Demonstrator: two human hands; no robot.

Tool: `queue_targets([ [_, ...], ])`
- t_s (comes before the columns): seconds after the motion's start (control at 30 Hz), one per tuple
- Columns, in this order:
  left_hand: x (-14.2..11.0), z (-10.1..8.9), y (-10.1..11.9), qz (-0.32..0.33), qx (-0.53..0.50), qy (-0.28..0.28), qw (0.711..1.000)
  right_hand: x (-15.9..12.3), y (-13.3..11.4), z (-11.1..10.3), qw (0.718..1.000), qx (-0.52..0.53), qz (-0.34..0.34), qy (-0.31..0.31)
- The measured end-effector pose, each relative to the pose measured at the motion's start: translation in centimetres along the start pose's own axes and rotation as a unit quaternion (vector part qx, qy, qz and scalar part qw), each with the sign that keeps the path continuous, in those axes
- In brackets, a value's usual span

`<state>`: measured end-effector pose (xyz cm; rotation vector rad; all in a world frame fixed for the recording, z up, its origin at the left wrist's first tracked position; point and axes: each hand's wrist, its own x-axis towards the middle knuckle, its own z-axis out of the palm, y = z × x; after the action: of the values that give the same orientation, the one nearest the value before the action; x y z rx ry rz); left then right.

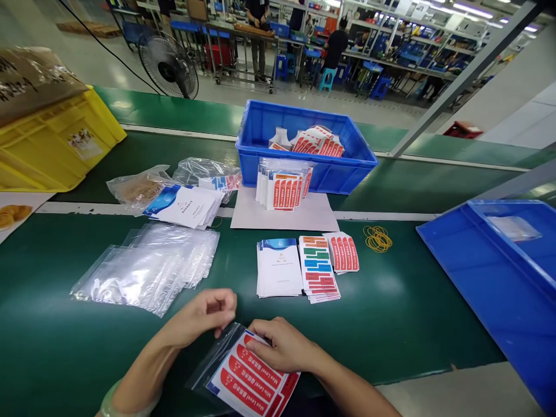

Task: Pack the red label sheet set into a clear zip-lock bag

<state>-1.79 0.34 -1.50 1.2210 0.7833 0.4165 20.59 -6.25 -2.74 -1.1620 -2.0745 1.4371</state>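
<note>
My right hand (284, 344) grips a clear zip bag (217, 356) with a red-and-white label sheet (249, 376) in it, thumb on top. Just beside the bag's upper edge, my left hand (211, 313) is closed with curled fingers; whether it pinches the film is hidden. Beyond the hands lie a stack of white-and-blue booklets (279, 269), a stack of multicoloured label sheets (319, 266) and a pile of red label sheets (343, 252). Overlapping empty zip bags (134, 275) are spread on the left.
A blue bin (304, 153) holds packed sets, with filled bags (284, 188) leaning on its front over a white board (282, 219). Yellow rubber bands (377, 238) lie to the right. A yellow crate (61, 142) stands left, another blue bin (499, 278) right.
</note>
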Motion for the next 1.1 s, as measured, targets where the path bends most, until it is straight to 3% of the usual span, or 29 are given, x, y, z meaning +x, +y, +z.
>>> queue_targets([
  [0.1, -0.2, -0.4, 0.1, 0.034, -0.006, 0.061, 0.998, 0.0, 0.1, 0.2, 1.000, 0.000, 0.017, 0.004],
  [0.27, 0.1, 1.0, 0.5, -0.039, 0.116, 0.016, 0.992, 0.2, 0.2, 0.5, 0.999, -0.023, 0.026, 0.022],
  [0.33, 0.2, 1.0, 0.5, -0.055, 0.113, 0.023, 0.992, 0.3, 0.2, 0.5, 0.999, -0.019, 0.031, 0.025],
  [0.5, 0.2, 0.4, 0.9, 0.000, 0.087, 0.095, 0.992, 0.2, 0.1, 0.3, 0.999, -0.002, 0.039, 0.035],
  [0.67, 0.2, 1.4, 1.0, -0.043, 0.197, 0.026, 0.979, 0.2, 0.3, 0.4, 0.999, -0.009, 0.037, 0.037],
  [0.9, -0.3, 0.1, 1.0, -0.035, 0.188, 0.072, 0.979, 0.2, 0.4, 0.5, 0.998, -0.016, 0.042, 0.035],
  [1.1, 0.1, 1.1, 0.9, -0.033, 0.245, 0.022, 0.969, 0.4, 0.2, 0.4, 0.998, -0.027, 0.042, 0.025],
])
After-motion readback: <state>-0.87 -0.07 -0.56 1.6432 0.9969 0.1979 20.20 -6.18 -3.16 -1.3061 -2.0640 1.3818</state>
